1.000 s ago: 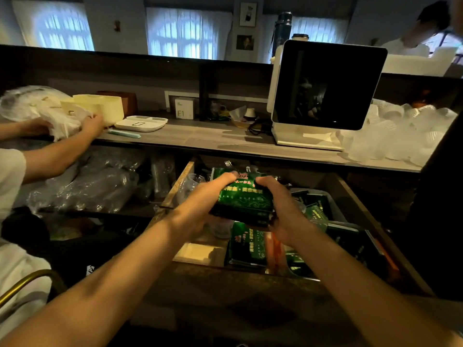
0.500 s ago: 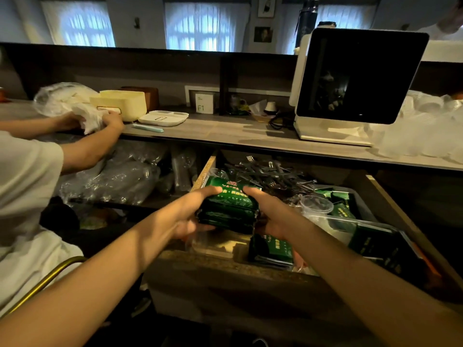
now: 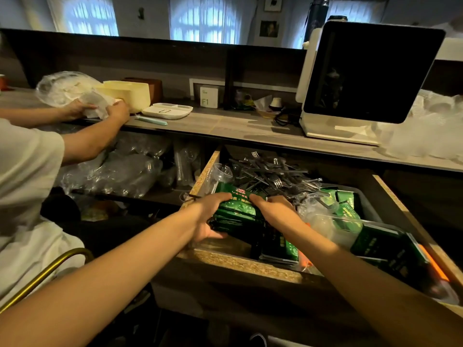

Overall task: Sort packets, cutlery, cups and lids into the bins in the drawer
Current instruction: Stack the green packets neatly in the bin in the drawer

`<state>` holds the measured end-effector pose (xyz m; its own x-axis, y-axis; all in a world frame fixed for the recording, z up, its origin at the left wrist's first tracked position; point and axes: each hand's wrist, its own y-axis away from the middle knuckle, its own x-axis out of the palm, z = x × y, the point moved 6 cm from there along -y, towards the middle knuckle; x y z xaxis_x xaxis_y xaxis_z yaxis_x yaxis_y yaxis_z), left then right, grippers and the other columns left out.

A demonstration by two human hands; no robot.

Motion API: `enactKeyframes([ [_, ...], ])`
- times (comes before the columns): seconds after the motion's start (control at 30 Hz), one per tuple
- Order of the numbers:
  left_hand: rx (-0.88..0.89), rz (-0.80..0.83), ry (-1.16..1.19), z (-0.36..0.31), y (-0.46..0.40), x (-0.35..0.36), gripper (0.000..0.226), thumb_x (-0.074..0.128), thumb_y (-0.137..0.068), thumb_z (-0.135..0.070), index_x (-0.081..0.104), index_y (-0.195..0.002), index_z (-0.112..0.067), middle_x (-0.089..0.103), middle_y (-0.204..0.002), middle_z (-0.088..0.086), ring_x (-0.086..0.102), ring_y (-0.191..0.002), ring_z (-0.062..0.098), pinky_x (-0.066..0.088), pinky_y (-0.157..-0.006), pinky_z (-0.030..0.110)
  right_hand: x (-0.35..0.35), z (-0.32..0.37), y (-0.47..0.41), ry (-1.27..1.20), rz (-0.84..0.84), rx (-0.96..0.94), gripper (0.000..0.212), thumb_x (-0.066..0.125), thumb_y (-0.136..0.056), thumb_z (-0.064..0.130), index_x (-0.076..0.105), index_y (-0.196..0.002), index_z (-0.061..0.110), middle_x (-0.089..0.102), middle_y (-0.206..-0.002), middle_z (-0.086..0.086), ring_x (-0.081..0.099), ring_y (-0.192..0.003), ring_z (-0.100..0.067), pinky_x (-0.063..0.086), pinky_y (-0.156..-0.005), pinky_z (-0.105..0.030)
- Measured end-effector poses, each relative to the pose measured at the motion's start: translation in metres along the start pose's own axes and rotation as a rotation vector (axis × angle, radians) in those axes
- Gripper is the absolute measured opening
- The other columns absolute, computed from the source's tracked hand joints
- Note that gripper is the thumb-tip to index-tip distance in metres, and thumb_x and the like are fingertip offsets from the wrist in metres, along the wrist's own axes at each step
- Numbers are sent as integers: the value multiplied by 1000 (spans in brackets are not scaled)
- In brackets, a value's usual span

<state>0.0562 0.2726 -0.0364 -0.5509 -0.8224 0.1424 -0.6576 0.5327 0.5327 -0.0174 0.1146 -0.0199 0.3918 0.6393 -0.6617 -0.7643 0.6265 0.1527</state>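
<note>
Gripping a stack of green foil packets (image 3: 234, 209) between left hand (image 3: 208, 216) and right hand (image 3: 278, 214), fingers curled round it, over the open wooden drawer (image 3: 240, 265), where loose metal forks (image 3: 270, 174) and clear plastic cups (image 3: 221, 172) appear unsorted.

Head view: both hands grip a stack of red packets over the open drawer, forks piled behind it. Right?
Not quite. The head view shows the stack of packets is green, not red. The left hand and right hand do grip it over the drawer, forks behind.

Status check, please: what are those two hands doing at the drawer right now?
Left hand and right hand grip a stack of green packets. Over the drawer. Forks piled behind.
</note>
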Motion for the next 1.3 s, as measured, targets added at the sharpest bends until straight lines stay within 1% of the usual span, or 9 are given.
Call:
enactKeyframes([
  [0.17,-12,-67,19,6,-4,3,23,63,-96,-32,57,-93,-10,66,-91,13,64,-80,26,52,-68,39,-1,-2,-3,66,-54,-65,50,56,-89,57,56,-73,10,55,-66,-5,52,-59,-20,35,-53,-29],
  [0.27,-10,-79,16,10,-5,6,23,63,-96,-32,57,-92,-10,65,-90,11,62,-79,24,47,-63,36,-5,-5,-1,109,-149,-137,39,64,-88,49,60,-90,10,61,-81,-7,56,-67,-20,40,-58,-29],
  [0.37,-27,-59,42,11,-7,7,23,63,-96,-31,56,-102,-9,64,-99,13,62,-86,25,51,-67,36,-13,2,5,105,-233,-293,44,69,-87,35,59,-126,17,55,-118,-4,54,-83,-13,44,-73,-25],
  [0.53,-11,-112,-18,8,-3,13,29,65,-96,-30,57,-113,-9,63,-97,12,62,-83,24,54,-72,36,-4,12,13,215,-132,-481,17,67,-90,28,75,-105,25,61,-97,10,55,-91,-7,39,-75,-21],
  [0.67,-19,-119,-6,11,-10,9,45,66,-94,-37,54,-128,-10,62,-123,14,62,-108,28,47,-101,44,-6,6,8,207,-97,-418,18,69,-89,31,75,-104,26,50,-84,21,50,-79,-2,37,-62,-15],
  [0.83,-55,-117,-33,16,-14,-2,37,53,-102,-27,46,-135,-11,49,-141,15,54,-125,36,48,-97,56,2,2,10,265,-20,-429,27,70,-87,36,71,-113,26,64,-117,4,54,-95,-7,38,-76,-22],
  [0.97,-43,-123,-170,24,-22,-6,53,48,-105,-33,30,-151,-15,40,-153,16,53,-127,43,59,-73,47,1,2,11,283,-37,-460,27,73,-84,37,72,-109,26,65,-114,4,52,-88,-6,36,-65,-21],
  [1.13,51,-206,-282,16,-27,-3,42,44,-105,-19,38,-146,-12,47,-148,15,51,-130,32,52,-93,44,12,1,9,342,32,-479,32,78,-80,35,71,-108,22,61,-102,5,55,-91,-9,37,-63,-19],
  [1.3,0,-128,-395,11,-15,-1,55,45,-104,-37,34,-153,-17,37,-157,15,43,-138,39,48,-101,50,16,-3,6,372,58,-472,32,78,-81,27,69,-112,23,64,-111,0,57,-90,-13,42,-73,-26],
])
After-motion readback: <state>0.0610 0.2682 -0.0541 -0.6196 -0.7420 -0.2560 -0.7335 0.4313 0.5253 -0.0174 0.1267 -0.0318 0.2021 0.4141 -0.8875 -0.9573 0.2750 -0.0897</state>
